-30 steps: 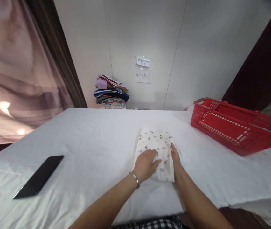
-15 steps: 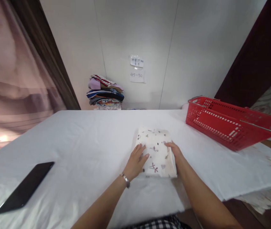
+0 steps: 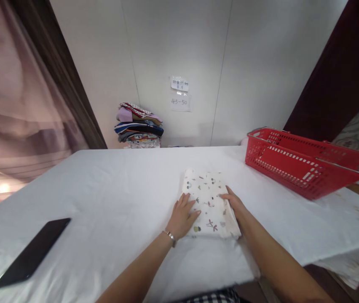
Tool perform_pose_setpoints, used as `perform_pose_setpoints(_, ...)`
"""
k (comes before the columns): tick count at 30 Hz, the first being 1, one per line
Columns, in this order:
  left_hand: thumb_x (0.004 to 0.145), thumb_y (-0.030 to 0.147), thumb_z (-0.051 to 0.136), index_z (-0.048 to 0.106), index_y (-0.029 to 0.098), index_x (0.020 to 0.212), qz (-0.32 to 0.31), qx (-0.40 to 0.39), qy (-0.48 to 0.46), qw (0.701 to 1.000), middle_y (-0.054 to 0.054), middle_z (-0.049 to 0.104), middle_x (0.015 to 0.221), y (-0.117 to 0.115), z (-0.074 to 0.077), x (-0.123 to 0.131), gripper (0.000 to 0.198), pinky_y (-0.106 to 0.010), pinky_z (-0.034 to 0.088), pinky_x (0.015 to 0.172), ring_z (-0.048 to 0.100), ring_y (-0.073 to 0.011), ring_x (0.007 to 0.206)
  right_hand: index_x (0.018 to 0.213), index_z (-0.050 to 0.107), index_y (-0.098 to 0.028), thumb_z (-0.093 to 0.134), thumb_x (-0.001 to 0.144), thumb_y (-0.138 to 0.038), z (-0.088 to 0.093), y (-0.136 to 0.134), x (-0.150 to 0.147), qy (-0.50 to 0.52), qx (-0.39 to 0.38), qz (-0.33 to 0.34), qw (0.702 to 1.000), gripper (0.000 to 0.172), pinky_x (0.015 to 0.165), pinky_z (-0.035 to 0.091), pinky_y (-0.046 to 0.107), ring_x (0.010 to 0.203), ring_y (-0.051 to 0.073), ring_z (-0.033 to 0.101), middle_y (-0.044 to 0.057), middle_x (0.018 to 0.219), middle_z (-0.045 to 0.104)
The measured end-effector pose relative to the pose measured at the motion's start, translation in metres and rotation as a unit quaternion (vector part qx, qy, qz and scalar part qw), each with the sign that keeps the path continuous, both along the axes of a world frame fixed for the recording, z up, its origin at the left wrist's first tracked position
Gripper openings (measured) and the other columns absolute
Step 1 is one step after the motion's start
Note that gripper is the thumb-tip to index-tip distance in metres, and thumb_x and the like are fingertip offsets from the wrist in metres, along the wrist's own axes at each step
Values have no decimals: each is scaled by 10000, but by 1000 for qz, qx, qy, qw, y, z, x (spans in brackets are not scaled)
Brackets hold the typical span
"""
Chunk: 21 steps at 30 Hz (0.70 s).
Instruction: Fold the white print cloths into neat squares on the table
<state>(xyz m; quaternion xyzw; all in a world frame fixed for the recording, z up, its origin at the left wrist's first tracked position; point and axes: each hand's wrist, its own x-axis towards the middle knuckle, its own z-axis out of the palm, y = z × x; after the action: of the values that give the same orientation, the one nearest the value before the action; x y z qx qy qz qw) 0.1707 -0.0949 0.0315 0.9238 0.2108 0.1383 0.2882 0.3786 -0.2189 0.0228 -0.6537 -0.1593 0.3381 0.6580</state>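
Note:
A folded white cloth printed with small motifs lies on the white-covered table near its front edge. My left hand rests on the cloth's left side, fingers stretched out and thumb apart on top. A bracelet circles that wrist. At the right edge, my right hand grips the cloth, its thumb on the upper face and its other fingers partly hidden along the side. Whether the cloth is a garment cannot be made out.
A red plastic basket with wire handles stands at the right. Behind the table is a stack of folded clothes. A dark flat tablet-like object lies front left. Paper signs hang on the wall.
The folded cloth has shifted slightly to the right and turned a little. Both hands have moved along with it, keeping contact at its sides.

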Motion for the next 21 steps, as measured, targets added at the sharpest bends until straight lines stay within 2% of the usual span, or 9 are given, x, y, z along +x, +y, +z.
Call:
perform_pose_setpoints(3,850,516,368,484,216,1235,17,-4,-4,1000,-78,221,1458,11,-1,6,501,-474,172,1080,105,-247,1353,1422,74,-223,571,602,-148,5,1,4,62,1,-29,998,962,733,497,389,803,226,642,97,1171,587)
perform_pose_setpoints(6,848,497,382,453,201,1259,37,16,7,999,-82,208,1463,28,1,19,512,-473,157,1081,100,-248,1354,1424,98,-200,596,604,-140,8,1,3,70,-22,-44,996,961,710,505,378,748,220,647,100,1103,623)
perform_pose_setpoints(11,866,438,353,410,191,1287,40,45,7,998,-80,191,1468,60,14,60,492,-462,151,1074,103,-243,1353,1420,137,-213,619,617,-142,8,0,-2,61,-25,-52,996,939,708,515,362,689,202,648,68,999,668)
perform_pose_setpoints(16,866,406,356,372,163,1314,64,-50,7,997,-95,295,1429,99,26,109,510,-389,164,1078,149,-226,1345,1418,124,-259,618,611,-133,1,-6,-4,72,13,-36,997,955,678,521,349,724,211,658,35,1003,671)
perform_pose_setpoints(19,852,452,363,414,172,1289,52,-97,18,994,-92,414,1359,121,28,130,522,-334,253,1041,320,-218,1279,1414,128,-284,616,611,-127,0,-9,-7,83,33,-32,995,953,692,523,344,776,212,659,24,1049,656)
perform_pose_setpoints(21,835,508,360,479,176,1238,37,-117,30,992,-88,508,1274,131,30,140,536,-308,341,974,468,-218,1157,1412,116,-309,616,609,-122,2,-9,-9,106,52,-24,993,964,687,527,351,807,219,657,22,1096,637)
